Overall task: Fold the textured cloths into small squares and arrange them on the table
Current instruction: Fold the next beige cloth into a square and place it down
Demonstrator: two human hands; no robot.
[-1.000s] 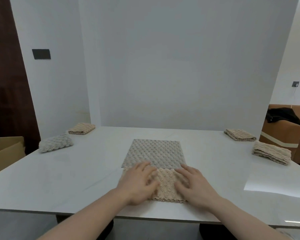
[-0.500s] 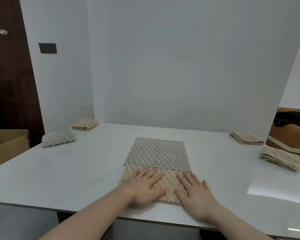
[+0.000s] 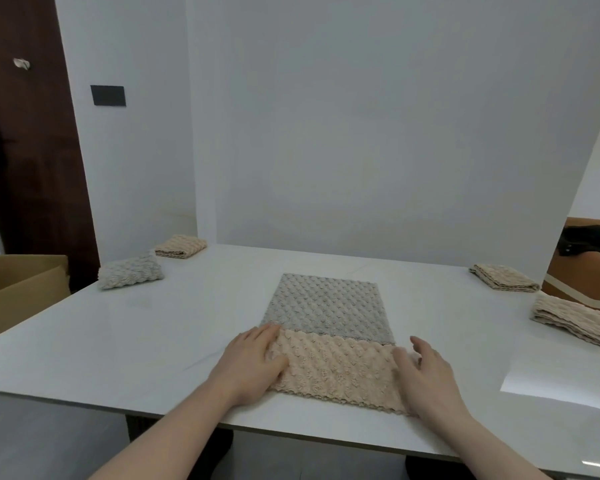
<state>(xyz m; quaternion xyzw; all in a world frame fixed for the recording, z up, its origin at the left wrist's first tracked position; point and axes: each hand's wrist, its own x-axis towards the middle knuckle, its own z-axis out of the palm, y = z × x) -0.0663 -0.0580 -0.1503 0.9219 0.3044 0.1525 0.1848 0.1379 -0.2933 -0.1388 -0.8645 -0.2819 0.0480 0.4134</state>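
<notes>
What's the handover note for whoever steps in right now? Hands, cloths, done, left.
Left hand: open, flat on the left end of the beige fold.
Right hand: open, fingers spread at the right end, no grip on anything.
Centre cloth: near edge folded up once, beige flap over the grey face, near the table front edge.
Done: four folded cloths parked, grey-white one and beige one far left, two beige at right.
Left: finish folding the centre cloth to a small square, then place it.

Big cloth [image 3: 328, 327] is lying mid-table [image 3: 136, 337], near edge folded over. Hands are sitting at its left [image 3: 252, 363] and right [image 3: 425, 372] ends. Two folded cloths [image 3: 130, 276] are sitting far left, two more [image 3: 504, 282] far right.
</notes>
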